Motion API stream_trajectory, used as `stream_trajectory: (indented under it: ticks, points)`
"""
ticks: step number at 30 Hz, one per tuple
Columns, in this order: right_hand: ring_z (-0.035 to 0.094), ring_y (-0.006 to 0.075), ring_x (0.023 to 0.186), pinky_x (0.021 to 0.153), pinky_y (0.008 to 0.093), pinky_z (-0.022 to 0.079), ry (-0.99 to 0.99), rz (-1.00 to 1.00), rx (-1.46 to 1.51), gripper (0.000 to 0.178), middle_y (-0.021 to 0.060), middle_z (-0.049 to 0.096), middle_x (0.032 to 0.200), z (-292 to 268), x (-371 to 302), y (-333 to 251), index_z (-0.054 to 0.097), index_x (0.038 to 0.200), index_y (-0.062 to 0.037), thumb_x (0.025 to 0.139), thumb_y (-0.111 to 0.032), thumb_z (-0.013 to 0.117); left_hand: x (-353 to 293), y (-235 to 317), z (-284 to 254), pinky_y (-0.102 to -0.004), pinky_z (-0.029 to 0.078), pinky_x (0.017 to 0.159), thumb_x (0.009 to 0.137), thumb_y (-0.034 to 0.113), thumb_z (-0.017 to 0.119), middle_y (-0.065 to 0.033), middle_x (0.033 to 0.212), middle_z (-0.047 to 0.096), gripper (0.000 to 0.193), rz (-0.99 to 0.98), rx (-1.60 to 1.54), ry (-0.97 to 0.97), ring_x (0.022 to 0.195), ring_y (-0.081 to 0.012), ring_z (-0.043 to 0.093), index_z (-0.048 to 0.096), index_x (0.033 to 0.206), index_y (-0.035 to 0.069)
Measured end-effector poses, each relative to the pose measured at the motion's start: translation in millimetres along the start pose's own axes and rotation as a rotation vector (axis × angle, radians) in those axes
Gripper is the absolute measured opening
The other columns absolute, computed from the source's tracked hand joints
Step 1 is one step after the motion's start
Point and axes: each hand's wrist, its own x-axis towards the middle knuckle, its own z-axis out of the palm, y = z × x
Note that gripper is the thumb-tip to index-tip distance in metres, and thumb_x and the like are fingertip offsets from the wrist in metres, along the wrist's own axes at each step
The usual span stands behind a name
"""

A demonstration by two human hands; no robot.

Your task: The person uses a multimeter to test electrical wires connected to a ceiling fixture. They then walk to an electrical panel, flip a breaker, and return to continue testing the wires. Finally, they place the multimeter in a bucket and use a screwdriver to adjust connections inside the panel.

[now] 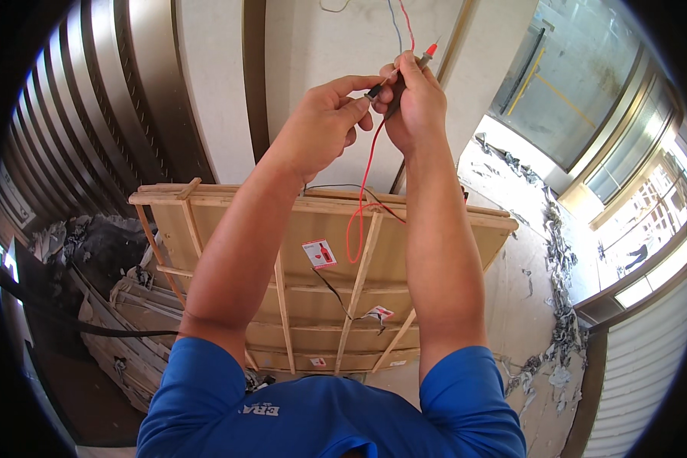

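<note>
Blue shirt [313, 420] bottom-centre; pinching apparent black probe [373, 92] in left hand [322, 126], red-tipped probe [426, 58] in right hand [422, 107]; could slip if jostled.

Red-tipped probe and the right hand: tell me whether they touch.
Touching. The head view shows the red-tipped probe lying across the right hand, held in its grip, with the red end sticking out past the fingers.
</note>
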Motion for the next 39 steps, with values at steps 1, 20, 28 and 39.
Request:
stream_trajectory:
  ticks: [1,20,28,39]
  points:
    - [0.053,0.0158,0.059,0.054,0.0342,0.044,-0.003,0.001,-0.002,0.024,0.0034,0.058,0.081,-0.5,0.1,0.1,0.053,0.096,-0.0097,0.110,-0.029,0.052,0.0,0.0,-0.4,-0.0202,0.026,0.049,0.106,0.010,0.050,0.0000,0.086,0.058,0.039,-0.004,0.004,0.000,0.056,-0.0027,0.035,0.058,0.144,0.007]
    - [0.054,0.0159,0.059,0.054,0.0342,0.045,-0.050,-0.003,0.011,0.027,0.0038,0.058,0.081,-8.9,5.6,6.7,0.053,0.093,-0.0088,0.109,-0.030,0.053,2.4,0.6,-2.2,-0.0208,0.026,0.049,0.106,0.011,0.050,0.0009,0.085,0.057,0.039,-0.049,0.007,0.004,0.056,-0.0032,0.034,0.059,0.143,0.010]
    - [0.055,0.0167,0.060,0.053,0.0347,0.046,-0.041,-0.017,-0.027,0.026,0.0041,0.058,0.081,-11.2,5.3,4.3,0.053,0.094,-0.0089,0.109,-0.030,0.054,5.2,2.8,-5.1,-0.0212,0.027,0.050,0.105,0.012,0.051,0.0003,0.086,0.057,0.040,-0.079,0.089,-0.002,0.058,-0.0042,0.035,0.059,0.144,0.011]
    - [0.059,0.0182,0.060,0.054,0.0361,0.052,-0.057,-0.073,-0.059,0.023,0.0028,0.059,0.081,-14.7,5.4,4.6,0.054,0.097,-0.0094,0.107,-0.030,0.057,8.7,14.1,-5.7,-0.0217,0.029,0.048,0.102,0.010,0.051,0.0009,0.081,0.058,0.042,-0.081,0.262,-0.011,0.054,-0.0041,0.034,0.062,0.143,0.015]
